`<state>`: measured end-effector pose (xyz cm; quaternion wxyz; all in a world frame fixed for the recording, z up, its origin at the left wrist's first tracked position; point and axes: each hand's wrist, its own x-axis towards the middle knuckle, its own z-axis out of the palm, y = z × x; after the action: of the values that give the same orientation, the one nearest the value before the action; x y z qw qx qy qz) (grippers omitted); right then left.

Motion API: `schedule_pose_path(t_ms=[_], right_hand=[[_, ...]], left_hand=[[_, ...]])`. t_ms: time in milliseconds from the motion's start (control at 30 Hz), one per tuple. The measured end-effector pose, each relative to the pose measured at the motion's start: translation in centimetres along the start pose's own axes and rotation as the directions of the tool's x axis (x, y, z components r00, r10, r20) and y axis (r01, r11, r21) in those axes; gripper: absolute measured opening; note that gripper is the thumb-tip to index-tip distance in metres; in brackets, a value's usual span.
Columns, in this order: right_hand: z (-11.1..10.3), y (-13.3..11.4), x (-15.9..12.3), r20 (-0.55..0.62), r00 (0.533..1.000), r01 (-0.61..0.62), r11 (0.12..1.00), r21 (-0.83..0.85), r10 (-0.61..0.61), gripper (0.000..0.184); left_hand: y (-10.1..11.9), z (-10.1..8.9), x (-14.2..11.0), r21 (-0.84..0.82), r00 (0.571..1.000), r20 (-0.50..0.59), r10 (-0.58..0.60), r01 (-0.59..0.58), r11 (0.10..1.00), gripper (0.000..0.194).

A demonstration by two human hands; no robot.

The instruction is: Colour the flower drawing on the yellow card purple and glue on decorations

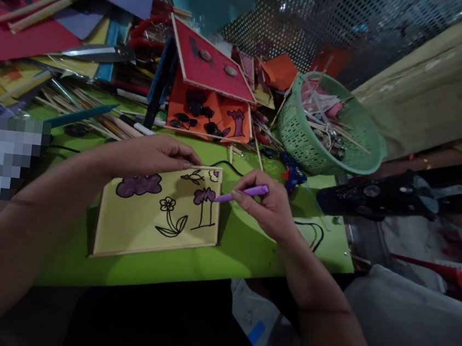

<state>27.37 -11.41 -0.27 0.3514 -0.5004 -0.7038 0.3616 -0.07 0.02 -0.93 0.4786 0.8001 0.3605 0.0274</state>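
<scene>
A yellow card (130,226) edged with thin wooden sticks lies on the green table (247,257). Black outlines on it show a flower, a tree, a bird and a cloud; the cloud and the treetop are coloured purple. My right hand (267,204) is closed around a purple marker (249,191), its tip at the drawn treetop. Across the card's upper edge rests my left hand (158,154), flat with its fingers stretched out to the right.
Behind the card, a red framed card (213,66) leans over an orange one (242,124). A green basket (301,133) of scraps and sticks stands at right, near a blue glue gun (293,171). Scissors (99,52), pens and sticks crowd the left back. Someone's arm (405,164) shows at right.
</scene>
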Motion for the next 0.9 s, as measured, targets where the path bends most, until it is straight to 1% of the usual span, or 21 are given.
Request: schedule_pose_path(t_ms=[300,600,767,900], right_hand=[[0.0,0.0,0.1,0.026,1.0,-0.015,1.0,0.027,0.015,0.014],[-0.1,0.3,0.0,-0.046,0.998,0.043,0.998,-0.045,-0.045,0.01],[0.1,0.1,0.2,-0.059,0.998,0.023,0.998,-0.05,-0.026,0.012],[0.3,0.2,0.1,-0.062,0.998,0.0,1.0,0.022,0.001,0.012]], left_hand=[[0.1,0.0,0.0,0.017,1.0,0.02,-0.013,0.013,1.0,0.049],[1.1,-0.1,-0.8,-0.004,1.0,0.012,0.007,-0.007,1.0,0.039],[0.6,0.0,-0.4,-0.013,1.0,0.021,0.003,-0.003,1.0,0.042],[0.1,0.0,0.0,-0.005,1.0,0.016,0.004,-0.004,1.0,0.047]])
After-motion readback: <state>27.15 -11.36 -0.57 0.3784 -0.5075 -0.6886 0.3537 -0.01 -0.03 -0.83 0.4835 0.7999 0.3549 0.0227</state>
